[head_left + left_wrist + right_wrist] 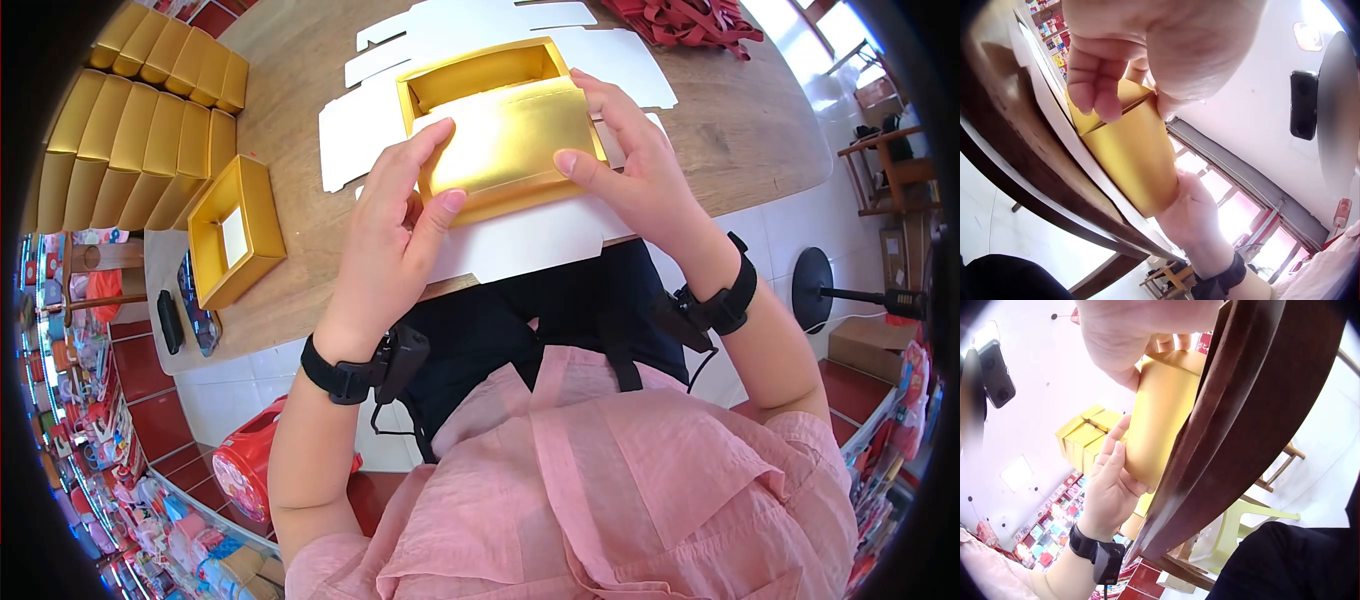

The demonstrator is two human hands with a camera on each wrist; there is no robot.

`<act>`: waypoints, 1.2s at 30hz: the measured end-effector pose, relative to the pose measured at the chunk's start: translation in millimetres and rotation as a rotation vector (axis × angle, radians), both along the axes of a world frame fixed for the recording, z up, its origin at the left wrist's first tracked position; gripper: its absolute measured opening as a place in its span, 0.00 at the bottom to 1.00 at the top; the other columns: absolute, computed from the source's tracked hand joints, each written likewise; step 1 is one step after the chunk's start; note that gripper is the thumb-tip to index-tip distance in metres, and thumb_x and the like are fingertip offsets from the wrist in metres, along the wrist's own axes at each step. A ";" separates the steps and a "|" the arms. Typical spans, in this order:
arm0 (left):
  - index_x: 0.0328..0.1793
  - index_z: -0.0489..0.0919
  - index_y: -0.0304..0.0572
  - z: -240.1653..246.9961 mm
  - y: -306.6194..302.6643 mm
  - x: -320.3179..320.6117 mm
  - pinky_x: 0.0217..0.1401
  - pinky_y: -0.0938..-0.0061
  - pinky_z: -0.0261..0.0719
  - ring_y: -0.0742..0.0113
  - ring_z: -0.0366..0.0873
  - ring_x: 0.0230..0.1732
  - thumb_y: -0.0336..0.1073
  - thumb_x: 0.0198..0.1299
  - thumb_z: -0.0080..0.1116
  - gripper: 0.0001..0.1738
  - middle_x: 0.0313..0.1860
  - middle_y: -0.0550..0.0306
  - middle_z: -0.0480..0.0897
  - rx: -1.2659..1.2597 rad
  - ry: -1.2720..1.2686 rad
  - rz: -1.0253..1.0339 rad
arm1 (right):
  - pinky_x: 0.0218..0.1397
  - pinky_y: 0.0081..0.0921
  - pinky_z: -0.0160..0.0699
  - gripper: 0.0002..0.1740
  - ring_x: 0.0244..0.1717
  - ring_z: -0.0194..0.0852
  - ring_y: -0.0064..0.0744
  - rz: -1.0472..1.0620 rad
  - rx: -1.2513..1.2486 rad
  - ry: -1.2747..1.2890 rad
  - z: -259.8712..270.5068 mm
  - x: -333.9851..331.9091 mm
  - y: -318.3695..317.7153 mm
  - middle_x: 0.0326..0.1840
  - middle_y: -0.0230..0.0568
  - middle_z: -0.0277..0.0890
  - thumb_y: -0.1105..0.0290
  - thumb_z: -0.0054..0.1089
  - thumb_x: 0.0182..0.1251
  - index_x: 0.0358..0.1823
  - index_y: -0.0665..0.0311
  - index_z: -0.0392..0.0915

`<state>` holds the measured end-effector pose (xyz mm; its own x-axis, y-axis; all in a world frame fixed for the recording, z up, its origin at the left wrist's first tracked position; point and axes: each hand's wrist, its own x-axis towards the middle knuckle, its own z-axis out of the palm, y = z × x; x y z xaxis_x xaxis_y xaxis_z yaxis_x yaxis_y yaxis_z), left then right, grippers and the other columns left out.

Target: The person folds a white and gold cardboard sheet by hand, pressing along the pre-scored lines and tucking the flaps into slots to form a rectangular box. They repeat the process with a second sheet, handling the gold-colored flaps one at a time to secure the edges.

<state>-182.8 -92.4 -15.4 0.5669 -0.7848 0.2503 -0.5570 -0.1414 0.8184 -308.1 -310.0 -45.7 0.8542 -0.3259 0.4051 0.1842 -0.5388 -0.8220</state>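
A gold cardboard box [510, 140] lies between both hands in the head view, its far part a raised-rim opening and its near part a smooth gold panel. My left hand [395, 225] grips the left side, thumb at the panel's near left edge. On the opposite side my right hand [645, 165] holds the box, thumb on the panel and fingers along the far right edge. White flat cardboard [350, 135] is spread beneath it. From the left wrist, the gold panel [1132, 156] shows a bent crease near the left fingers. The right wrist view shows its curved face [1163, 412].
Stacked gold boxes [130, 125] stand at the table's far left. Nearer is a single open gold box [262, 215] with a white patch inside, beside a phone [205, 318] and a black case [170, 322]. Red straps [690, 20] are heaped at the back right of the wooden table [740, 130].
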 end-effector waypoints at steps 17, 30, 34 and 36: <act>0.85 0.43 0.40 5.1 7.4 6.5 0.38 0.82 0.73 0.76 0.72 0.31 0.56 0.75 0.47 0.45 0.67 0.48 0.73 -0.180 0.277 -0.064 | 0.76 0.38 0.56 0.25 0.74 0.62 0.37 0.111 0.217 -0.067 14.7 -8.2 -15.4 0.69 0.42 0.72 0.56 0.44 0.79 0.70 0.61 0.69; 0.54 0.78 0.40 17.0 -0.8 -5.6 0.37 0.80 0.70 0.77 0.68 0.33 0.37 0.66 0.60 0.14 0.58 0.56 0.72 0.115 -0.177 0.022 | 0.71 0.41 0.62 0.07 0.73 0.59 0.52 0.131 -0.228 -0.018 26.4 -19.6 -0.9 0.69 0.47 0.68 0.67 0.66 0.64 0.38 0.59 0.78; 0.53 0.78 0.42 22.9 -2.8 -14.2 0.38 0.79 0.71 0.75 0.69 0.34 0.37 0.60 0.64 0.16 0.57 0.57 0.71 0.221 -0.107 0.047 | 0.70 0.41 0.64 0.08 0.71 0.62 0.53 0.112 -0.371 0.015 28.3 -21.7 3.5 0.69 0.48 0.67 0.65 0.66 0.65 0.35 0.60 0.77; 0.54 0.77 0.42 24.4 -0.8 -13.9 0.38 0.78 0.71 0.74 0.70 0.35 0.34 0.58 0.62 0.17 0.58 0.56 0.70 0.215 -0.077 0.035 | 0.70 0.40 0.65 0.08 0.70 0.63 0.53 0.128 -0.354 0.030 27.6 -23.8 3.2 0.69 0.48 0.67 0.65 0.66 0.65 0.35 0.60 0.77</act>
<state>-196.7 -93.2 8.9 0.5805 -0.8049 0.1228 -0.6082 -0.3284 0.7227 -331.9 -306.8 -18.2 0.8921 -0.0601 0.4479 0.2475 -0.7644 -0.5954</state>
